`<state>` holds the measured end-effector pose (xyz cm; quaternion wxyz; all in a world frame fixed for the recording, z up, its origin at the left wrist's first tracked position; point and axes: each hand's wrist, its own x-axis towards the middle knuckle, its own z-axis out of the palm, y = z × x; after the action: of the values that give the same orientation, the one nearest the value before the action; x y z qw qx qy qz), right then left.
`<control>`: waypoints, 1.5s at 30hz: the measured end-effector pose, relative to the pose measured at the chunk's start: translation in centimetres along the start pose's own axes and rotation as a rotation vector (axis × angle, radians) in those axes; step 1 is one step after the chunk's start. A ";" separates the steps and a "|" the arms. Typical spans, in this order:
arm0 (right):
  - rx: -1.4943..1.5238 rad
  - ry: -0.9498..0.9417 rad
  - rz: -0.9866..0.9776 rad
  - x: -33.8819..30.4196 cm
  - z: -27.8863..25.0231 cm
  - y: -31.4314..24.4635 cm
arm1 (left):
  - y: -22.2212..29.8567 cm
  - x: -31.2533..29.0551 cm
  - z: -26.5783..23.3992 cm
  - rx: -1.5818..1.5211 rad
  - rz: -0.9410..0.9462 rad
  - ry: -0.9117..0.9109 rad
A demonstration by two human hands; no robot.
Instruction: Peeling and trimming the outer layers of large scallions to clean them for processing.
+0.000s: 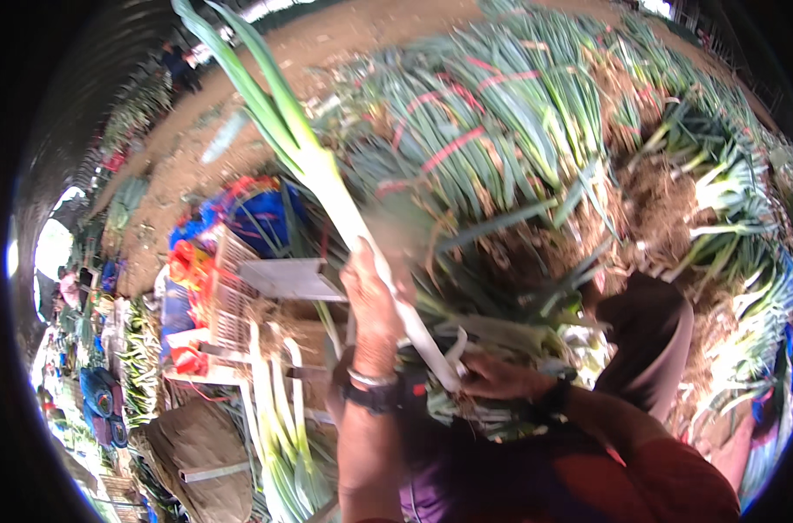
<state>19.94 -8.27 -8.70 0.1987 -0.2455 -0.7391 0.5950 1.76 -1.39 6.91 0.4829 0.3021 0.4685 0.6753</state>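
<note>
A long leek point(336, 196) runs aslant across the middle, its green leaves up at the far left and its white root end low and near me. My left hand point(372, 301) is closed around the white shaft. At the root end my right hand point(501, 377) has its fingers curled in against the leek. A small pale strip point(457, 344) curls up beside those fingers. What the right fingers pinch is hidden. Several leeks point(279, 427) with white shafts lie in a pile left of my left forearm.
Bundles of leeks tied with red bands point(453, 148) cover the ground ahead. More loose leeks point(745, 218) lie along the right. To the left stand a pale plastic crate point(231, 279), a grey metal piece point(292, 279) and a brown sack point(196, 458). My bent knee point(649, 340) is at the right.
</note>
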 end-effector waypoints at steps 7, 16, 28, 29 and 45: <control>-0.025 0.025 0.029 -0.4 -0.3 -1.1 | -1.0 0.0 -1.0 -0.163 -0.027 -0.206; 0.604 -0.078 0.213 -2.2 -0.7 -2.8 | -0.2 -0.2 -1.7 -0.385 -0.070 -0.311; 0.460 -0.059 0.270 -2.2 0.4 -1.9 | 0.1 -0.9 -1.8 -0.433 -0.134 -0.444; 0.441 -0.066 0.289 -2.2 0.1 -3.0 | 0.3 -1.0 -1.9 -0.459 -0.134 -0.455; 0.201 0.482 0.213 -1.4 1.4 -2.2 | -1.6 1.7 -3.2 -0.174 -0.012 0.014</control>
<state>19.93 -10.61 -6.87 0.3285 -0.4353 -0.5777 0.6073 -0.96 -0.76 4.17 0.5079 0.2515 0.4132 0.7128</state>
